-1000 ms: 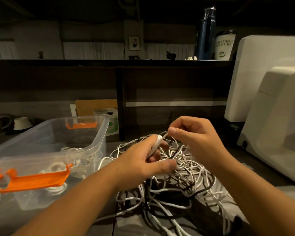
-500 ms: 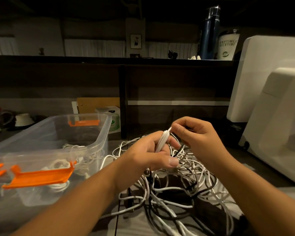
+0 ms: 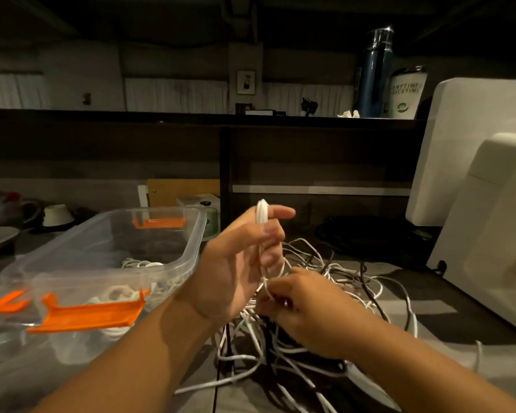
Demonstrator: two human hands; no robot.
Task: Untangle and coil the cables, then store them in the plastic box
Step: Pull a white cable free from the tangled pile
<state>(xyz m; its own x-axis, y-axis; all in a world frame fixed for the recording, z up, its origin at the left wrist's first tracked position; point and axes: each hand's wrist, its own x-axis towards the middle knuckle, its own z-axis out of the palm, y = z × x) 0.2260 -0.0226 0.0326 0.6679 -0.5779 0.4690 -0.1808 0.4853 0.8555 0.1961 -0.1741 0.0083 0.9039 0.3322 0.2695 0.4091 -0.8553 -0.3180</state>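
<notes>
Winding a thin white cable (image 3: 262, 216) into loops, the left hand (image 3: 239, 263) had lifted from its place low over the heap to stand above it, the loops slung over its raised index finger and hanging down past the loosely curled other fingers. The right hand (image 3: 304, 305), which a moment before was pinching the strand up beside the left, had dropped to the heap and was closed on the same cable low down, apparently feeding slack up from below. By my judgement, this meant one cable was largely free and the coil was being built, not yet finished. Beneath both hands the tangled pile of white and black cables (image 3: 325, 308) covered the dark tabletop (image 3: 429, 293), most of it not yet sorted. Just to the left stood the clear plastic box with orange latches (image 3: 161, 254), open, with a few white coiled cables (image 3: 140, 263) already lying on its bottom, touching one another
</notes>
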